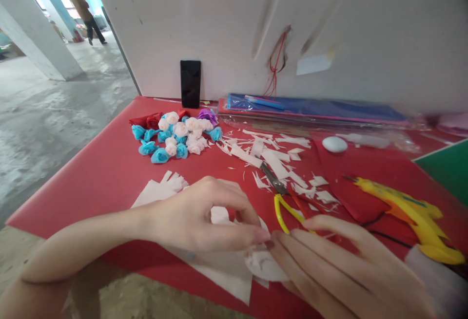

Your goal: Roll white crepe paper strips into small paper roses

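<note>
The left hand (204,221) pinches a white paper disc (265,265) at the red table's (91,182) near edge. The right hand (340,265) has its fingers outstretched, tips touching the disc. Bare table lies open to the left. Beyond are one pair of scissors (283,197), one glue gun (413,216) and one heap of paper roses (175,136).

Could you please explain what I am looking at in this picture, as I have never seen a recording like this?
There is no machine here: a camera on a person's head looks down at their own bare hands. The left hand pinches a white paper piece, and the right hand touches it with its fingertips. Below is a red table with small paper roses, white scraps, yellow-handled scissors, a yellow glue gun and a phone standing at the back.
</note>
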